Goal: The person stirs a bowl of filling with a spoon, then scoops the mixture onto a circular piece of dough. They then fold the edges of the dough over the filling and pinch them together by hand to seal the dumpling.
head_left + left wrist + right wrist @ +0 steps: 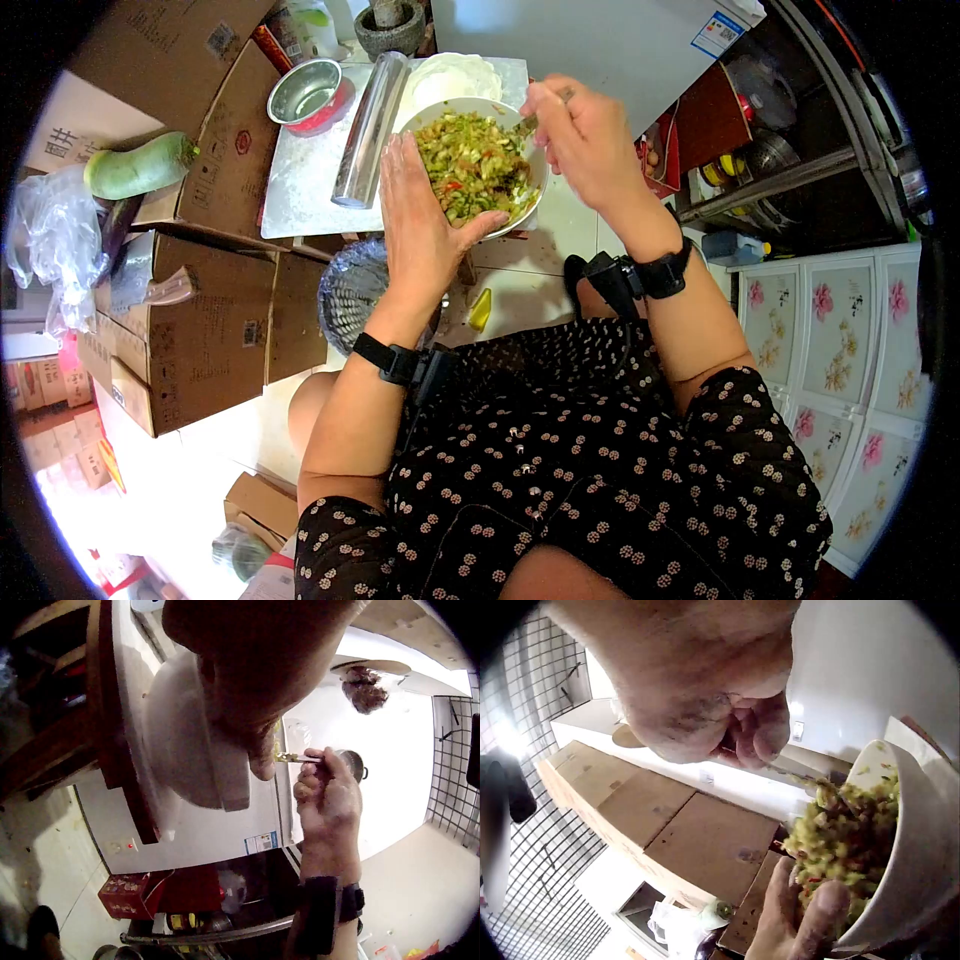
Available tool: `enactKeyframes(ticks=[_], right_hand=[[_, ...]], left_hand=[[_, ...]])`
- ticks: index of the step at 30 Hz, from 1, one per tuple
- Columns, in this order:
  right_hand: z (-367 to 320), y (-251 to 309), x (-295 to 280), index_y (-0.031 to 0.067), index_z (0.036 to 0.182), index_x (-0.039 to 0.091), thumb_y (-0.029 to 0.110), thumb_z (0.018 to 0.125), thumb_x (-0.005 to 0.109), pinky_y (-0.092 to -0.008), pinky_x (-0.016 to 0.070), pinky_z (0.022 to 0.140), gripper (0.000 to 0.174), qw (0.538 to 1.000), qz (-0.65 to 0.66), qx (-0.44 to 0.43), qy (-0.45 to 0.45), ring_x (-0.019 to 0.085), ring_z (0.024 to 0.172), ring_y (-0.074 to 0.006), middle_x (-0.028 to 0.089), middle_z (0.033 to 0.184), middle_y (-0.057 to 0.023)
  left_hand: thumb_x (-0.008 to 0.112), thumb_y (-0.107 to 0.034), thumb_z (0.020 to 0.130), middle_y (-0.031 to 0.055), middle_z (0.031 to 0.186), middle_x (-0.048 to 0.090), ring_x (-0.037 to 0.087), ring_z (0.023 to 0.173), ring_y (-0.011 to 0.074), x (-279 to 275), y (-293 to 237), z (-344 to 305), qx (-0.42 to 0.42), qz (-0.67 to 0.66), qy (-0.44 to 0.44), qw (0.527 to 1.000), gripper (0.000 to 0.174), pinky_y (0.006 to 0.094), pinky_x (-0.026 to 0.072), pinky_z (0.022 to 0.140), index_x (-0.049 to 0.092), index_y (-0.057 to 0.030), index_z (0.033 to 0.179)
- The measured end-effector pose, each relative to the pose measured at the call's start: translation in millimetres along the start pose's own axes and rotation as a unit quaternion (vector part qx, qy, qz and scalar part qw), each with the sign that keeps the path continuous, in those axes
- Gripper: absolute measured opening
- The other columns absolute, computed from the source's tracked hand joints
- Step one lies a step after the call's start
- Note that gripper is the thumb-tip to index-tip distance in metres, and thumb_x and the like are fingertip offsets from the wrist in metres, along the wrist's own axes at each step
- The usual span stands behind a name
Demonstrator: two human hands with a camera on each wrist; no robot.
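A white bowl point(545, 180) of chopped green filling with red bits point(465, 160) sits by the tabletop's right edge. My left hand point(420, 210) holds the bowl at its left and near side, fingers stretched along the side and thumb over the rim. In the left wrist view the bowl's outer wall point(176, 739) shows beside that hand. My right hand point(585, 135) grips a thin metal-looking utensil point(527, 125) above the bowl's right rim. In the right wrist view this utensil point(791, 775) reaches the filling, which hides its working end.
Left of the bowl lie a shiny foil-like roll point(370, 130), a pale scalloped dish point(450, 75) and a metal basin point(305, 95). A stone mortar point(390, 30) stands behind. Cardboard boxes point(210, 320) stack up at left, and a lined wastebasket point(345, 300) is below.
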State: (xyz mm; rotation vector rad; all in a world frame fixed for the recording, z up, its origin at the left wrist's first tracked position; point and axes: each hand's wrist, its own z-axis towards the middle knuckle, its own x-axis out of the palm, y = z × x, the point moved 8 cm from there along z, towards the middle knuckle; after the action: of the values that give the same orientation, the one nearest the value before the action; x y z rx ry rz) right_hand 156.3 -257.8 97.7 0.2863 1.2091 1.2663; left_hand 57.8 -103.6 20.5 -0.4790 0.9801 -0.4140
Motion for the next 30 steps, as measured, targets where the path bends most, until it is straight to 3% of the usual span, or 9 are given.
enactKeyframes(ticks=[3,6,12,18,21,24,27,30], right_hand=[[-9.7,42.5,-2.2,-0.0005,0.098,0.067,0.021,0.103,0.056,-0.0295,0.0486,0.061,0.025,0.975,-0.104,-0.195,0.013,0.062,0.065,-0.0218,0.066,0.079,-0.0097],[-13.7,55.0,-9.2,0.0030,0.094,0.066,0.022,0.099,0.059,-0.0393,0.0512,0.066,0.020,0.976,-0.054,-0.210,-0.002,0.064,0.075,-0.0354,0.067,0.087,-0.0132],[-5.4,22.5,1.5,0.0027,0.095,0.066,0.023,0.099,0.060,-0.0390,0.0518,0.070,0.022,0.979,-0.020,-0.205,0.003,0.065,0.080,-0.0351,0.067,0.090,-0.0139],[-6.4,-8.5,30.9,0.0023,0.100,0.067,0.025,0.100,0.057,-0.0394,0.0519,0.073,0.025,0.980,-0.065,-0.159,0.102,0.066,0.082,-0.0341,0.068,0.092,-0.0140],[-13.2,10.3,10.1,0.0017,0.100,0.067,0.024,0.100,0.057,-0.0402,0.0517,0.072,0.024,0.988,-0.049,-0.109,0.096,0.065,0.082,-0.0352,0.068,0.091,-0.0150],[-8.2,22.6,-4.4,0.0010,0.098,0.067,0.023,0.099,0.058,-0.0411,0.0516,0.072,0.023,0.988,-0.004,-0.145,0.052,0.065,0.082,-0.0360,0.068,0.091,-0.0165],[-1.1,18.7,3.9,0.0004,0.097,0.067,0.022,0.100,0.058,-0.0399,0.0510,0.070,0.024,0.971,-0.083,-0.221,0.021,0.065,0.080,-0.0348,0.068,0.090,-0.0175],[-2.1,-7.8,4.8,-0.0011,0.095,0.066,0.024,0.100,0.056,-0.0379,0.0508,0.067,0.028,0.978,-0.137,-0.150,0.041,0.065,0.074,-0.0337,0.067,0.082,-0.0183]], left_hand=[[0.092,-0.037,0.063,0.0358,0.154,0.027,0.027,0.145,0.0483,0.2,-0.5,0.0,0.006,-0.005,0.003,1.000,0.124,0.0507,0.0231,0.120,0.019,0.0088,0.152],[0.093,-0.035,0.063,0.0358,0.154,0.026,0.028,0.144,0.0485,-0.6,0.0,-0.7,0.008,-0.010,-0.003,1.000,0.124,0.0509,0.0247,0.119,0.018,0.0068,0.153],[0.093,-0.034,0.062,0.0359,0.155,0.024,0.030,0.142,0.0490,-0.8,-0.3,-0.6,0.001,-0.009,-0.008,1.000,0.124,0.0511,0.0273,0.117,0.018,0.0037,0.154],[0.093,-0.034,0.062,0.0358,0.153,0.027,0.031,0.142,0.0490,-0.6,-0.4,-0.7,0.007,-0.014,-0.011,1.000,0.124,0.0516,0.0282,0.117,0.019,0.0038,0.153],[0.093,-0.035,0.063,0.0359,0.153,0.028,0.032,0.141,0.0491,-2.3,-0.6,-0.6,0.002,-0.022,-0.012,1.000,0.123,0.0516,0.0283,0.117,0.019,0.0038,0.153],[0.092,-0.037,0.063,0.0359,0.153,0.028,0.031,0.141,0.0491,-2.9,-1.2,-0.2,-0.004,-0.026,-0.010,1.000,0.123,0.0515,0.0281,0.117,0.019,0.0040,0.153],[0.092,-0.037,0.063,0.0360,0.153,0.028,0.031,0.142,0.0490,-0.9,-0.2,-1.5,-0.004,-0.018,-0.007,1.000,0.124,0.0514,0.0277,0.117,0.019,0.0042,0.153],[0.092,-0.038,0.063,0.0361,0.153,0.027,0.031,0.142,0.0490,-0.5,1.0,-0.4,-0.005,-0.019,-0.006,1.000,0.124,0.0512,0.0269,0.118,0.018,0.0041,0.154]])
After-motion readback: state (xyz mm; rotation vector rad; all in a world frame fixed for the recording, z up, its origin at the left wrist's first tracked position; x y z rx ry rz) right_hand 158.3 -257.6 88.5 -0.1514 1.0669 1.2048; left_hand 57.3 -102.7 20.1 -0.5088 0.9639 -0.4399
